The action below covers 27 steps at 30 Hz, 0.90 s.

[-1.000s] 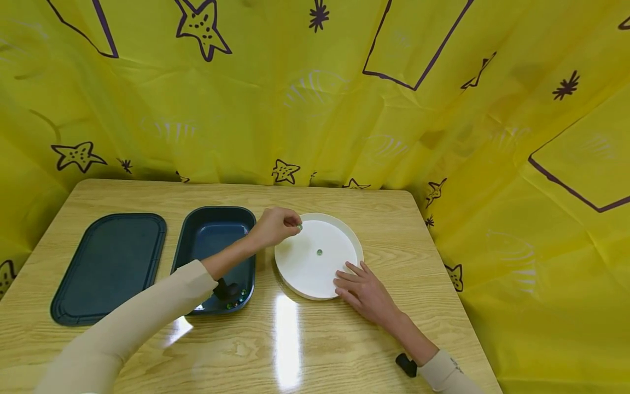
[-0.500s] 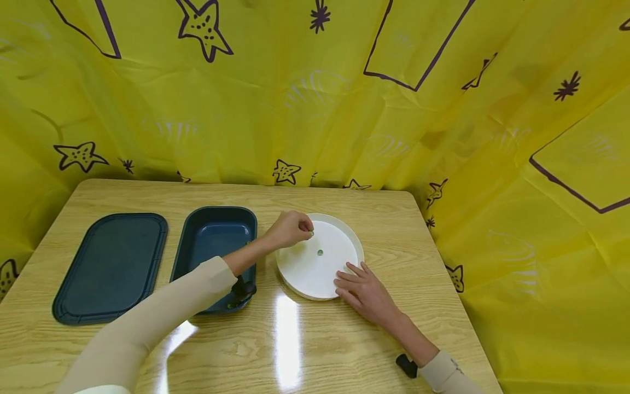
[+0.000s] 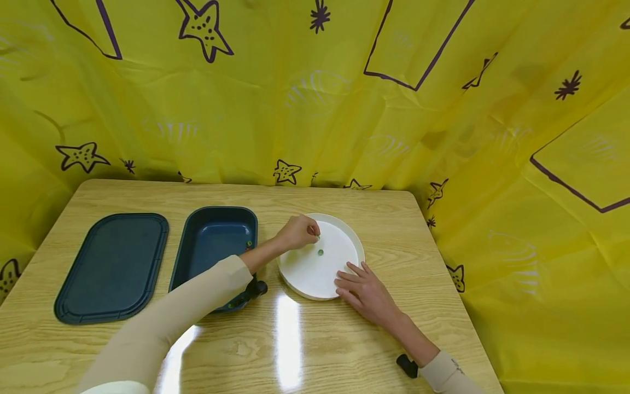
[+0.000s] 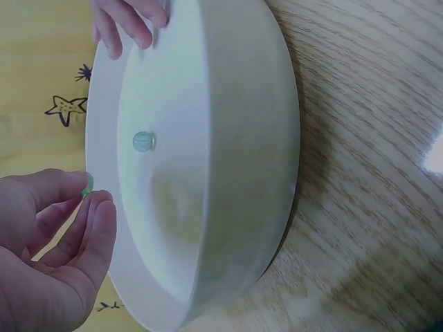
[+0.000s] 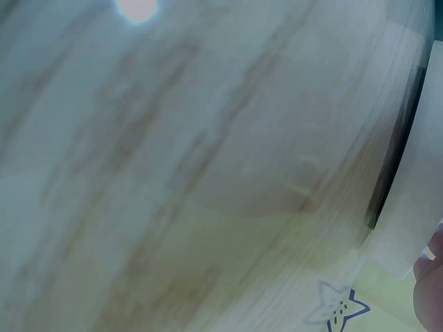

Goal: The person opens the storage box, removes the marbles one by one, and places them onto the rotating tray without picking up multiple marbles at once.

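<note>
My left hand (image 3: 297, 232) pinches a small green glass marble (image 4: 88, 184) between thumb and fingertips, over the left part of a round white tray (image 3: 300, 276). A second greenish marble (image 3: 320, 252) lies near the middle of the tray floor, and the left wrist view shows this marble (image 4: 143, 141) close to the held one. My right hand (image 3: 366, 291) rests with extended fingers on the tray's near right rim. Only a bit of that hand (image 5: 429, 283) shows in the right wrist view, beside the tray wall (image 5: 415, 187).
Left of the tray stands a dark blue rectangular container (image 3: 216, 235), partly covered by the left sleeve; a few green marbles (image 3: 249, 244) show in it. A matching dark lid (image 3: 115, 262) lies farther left. A yellow patterned curtain (image 3: 315, 109) hangs behind the wooden table (image 3: 394, 235).
My left hand has moved right and slightly nearer with its marble, from the tray's far left rim to over its floor. My right hand stays on the rim.
</note>
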Tool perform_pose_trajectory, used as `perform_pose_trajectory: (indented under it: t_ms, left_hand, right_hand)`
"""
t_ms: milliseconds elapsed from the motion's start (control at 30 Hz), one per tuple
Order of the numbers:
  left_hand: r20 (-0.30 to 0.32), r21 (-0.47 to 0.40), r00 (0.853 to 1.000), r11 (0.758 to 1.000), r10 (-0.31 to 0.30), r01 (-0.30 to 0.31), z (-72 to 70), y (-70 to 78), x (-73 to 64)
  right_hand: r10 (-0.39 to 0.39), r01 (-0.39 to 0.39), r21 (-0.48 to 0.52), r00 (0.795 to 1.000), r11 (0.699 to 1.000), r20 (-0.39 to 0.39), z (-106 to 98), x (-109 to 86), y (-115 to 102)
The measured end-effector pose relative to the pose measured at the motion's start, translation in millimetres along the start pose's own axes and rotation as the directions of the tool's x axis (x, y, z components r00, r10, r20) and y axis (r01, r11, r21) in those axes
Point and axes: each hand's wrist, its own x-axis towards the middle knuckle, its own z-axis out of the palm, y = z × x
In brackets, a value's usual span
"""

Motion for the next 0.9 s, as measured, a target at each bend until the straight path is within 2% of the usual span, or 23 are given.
perform_pose_trajectory:
  t_ms: [300,467,900]
  left_hand:
    - [-0.001,0.08,1.0,0.997,-0.021,0.021,10.3,3.4,7.7]
    - [0.02,0.089,0.998,0.994,-0.059,0.057,14.9,4.8,9.5]
    - [0.002,0.132,0.997,0.988,-0.077,0.076,22.8,0.4,12.9]
  right_hand:
    - [-0.014,0.014,0.005,1.0,1.0,-0.011,0.3,0.2,1.4]
    - [-0.018,0.018,0.009,1.0,1.0,-0.013,-0.1,0.1,1.6]
    - [-0.012,0.012,0.009,1.0,1.0,-0.008,0.9,-0.6,3.0]
